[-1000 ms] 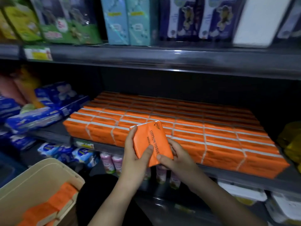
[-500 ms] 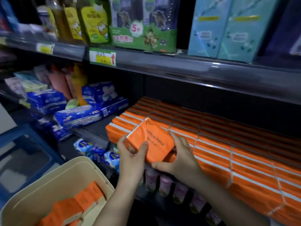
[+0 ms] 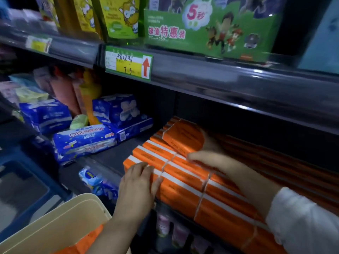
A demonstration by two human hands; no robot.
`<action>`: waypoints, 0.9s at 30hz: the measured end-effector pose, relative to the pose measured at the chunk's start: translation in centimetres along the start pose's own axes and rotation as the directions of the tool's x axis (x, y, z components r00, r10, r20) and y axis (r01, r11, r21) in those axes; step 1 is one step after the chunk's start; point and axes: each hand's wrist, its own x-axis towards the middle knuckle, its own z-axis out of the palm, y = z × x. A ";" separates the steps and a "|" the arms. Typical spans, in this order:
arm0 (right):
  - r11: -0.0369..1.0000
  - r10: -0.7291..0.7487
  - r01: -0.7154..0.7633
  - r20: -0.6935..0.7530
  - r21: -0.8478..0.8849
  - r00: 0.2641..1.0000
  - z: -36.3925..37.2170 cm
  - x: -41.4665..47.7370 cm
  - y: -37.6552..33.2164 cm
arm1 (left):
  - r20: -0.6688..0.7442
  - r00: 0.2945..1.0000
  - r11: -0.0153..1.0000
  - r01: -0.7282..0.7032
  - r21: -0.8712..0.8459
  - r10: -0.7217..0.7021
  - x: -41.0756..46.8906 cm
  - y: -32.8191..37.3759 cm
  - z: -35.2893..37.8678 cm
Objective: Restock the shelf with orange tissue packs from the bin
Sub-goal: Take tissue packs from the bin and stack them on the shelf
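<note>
Fingers (image 3: 146, 168) of left hand (image 3: 137, 186) lie flat on packs (image 3: 183, 186); right hand (image 3: 207, 154) grips tilted pack (image 3: 183, 135).

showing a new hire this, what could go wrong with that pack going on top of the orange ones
1. The loose pack in the right hand lies tilted on top of the stocked packs, near their left end. Released like that, it may slide onto the bare shelf.
2. The left hand rests on their front corner at the shelf's edge. A nudge might tip some towards the bin.
</note>
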 end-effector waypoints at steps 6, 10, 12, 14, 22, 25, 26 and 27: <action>0.999 -0.025 0.023 0.054 0.033 0.998 1.0 2.3 -0.1 | -0.055 0.997 0.999 -0.044 0.016 0.045 -0.1 -0.2 0.6; 0.998 -0.046 0.043 0.077 0.047 0.996 0.4 2.2 -0.3 | -0.016 0.998 0.998 -0.061 0.034 0.062 -0.1 -0.1 0.3; 0.999 -0.034 0.033 0.054 0.026 0.998 0.1 1.9 -0.2 | 0.019 0.998 0.998 -0.058 0.017 0.058 -0.2 0.1 -0.2; 1.000 -0.008 0.007 0.023 0.026 1.000 -0.1 1.1 -0.2 | 0.024 1.000 1.000 -0.007 -0.001 0.007 -0.6 0.0 -1.2; 0.972 -0.195 0.188 -0.043 -0.140 0.980 1.9 -5.3 -2.0 | 0.001 0.999 0.941 0.045 0.337 -0.048 -6.6 -4.4 -6.2; 0.946 -0.292 0.288 -0.004 -0.151 0.956 4.8 -8.6 -3.9 | -0.021 0.993 0.904 0.112 0.413 -0.113 -10.2 -7.9 -9.1; 0.937 -0.322 0.321 0.018 -0.136 0.947 5.9 -9.7 -4.6 | -0.028 0.989 0.893 0.144 0.427 -0.146 -11.4 -9.1 -10.2; 0.927 -0.352 0.355 0.046 -0.125 0.935 7.2 -10.7 -5.3 | -0.030 0.981 0.881 0.183 0.435 -0.189 -12.8 -10.3 -11.2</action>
